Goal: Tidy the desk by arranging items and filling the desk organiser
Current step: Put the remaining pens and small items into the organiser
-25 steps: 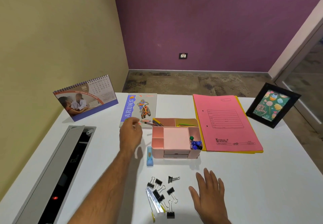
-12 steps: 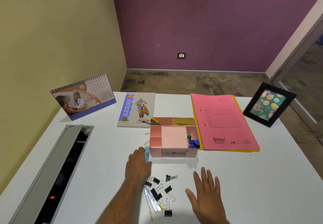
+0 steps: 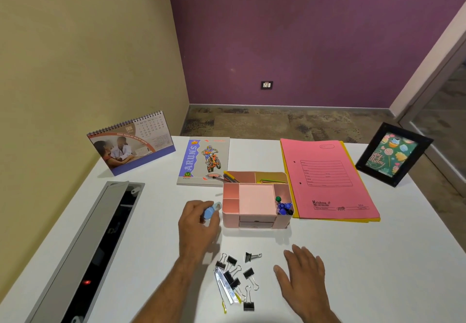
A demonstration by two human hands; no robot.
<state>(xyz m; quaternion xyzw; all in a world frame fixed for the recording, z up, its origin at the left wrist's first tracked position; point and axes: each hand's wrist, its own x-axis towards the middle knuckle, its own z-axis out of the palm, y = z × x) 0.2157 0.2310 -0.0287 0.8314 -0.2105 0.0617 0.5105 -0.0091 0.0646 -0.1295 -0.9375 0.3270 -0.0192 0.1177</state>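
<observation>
Since a second ago the left hand (image 3: 199, 222) has come back from the notebook (image 3: 201, 162) and now has its grip closed round the blue correction-tape dispenser (image 3: 211, 211), lifted just beside the pink desk organiser (image 3: 256, 219); judged next for stowing. Organiser holds pencils, markers (image 3: 284, 208), a pink notepad. Right hand (image 3: 303, 276) lies flat on the counter (image 3: 378, 259), holding nothing, near the binder clips (image 3: 237, 274).

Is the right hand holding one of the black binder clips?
No, the right hand lies flat and open on the white desk, beside the binder clips, gripping nothing.
</observation>
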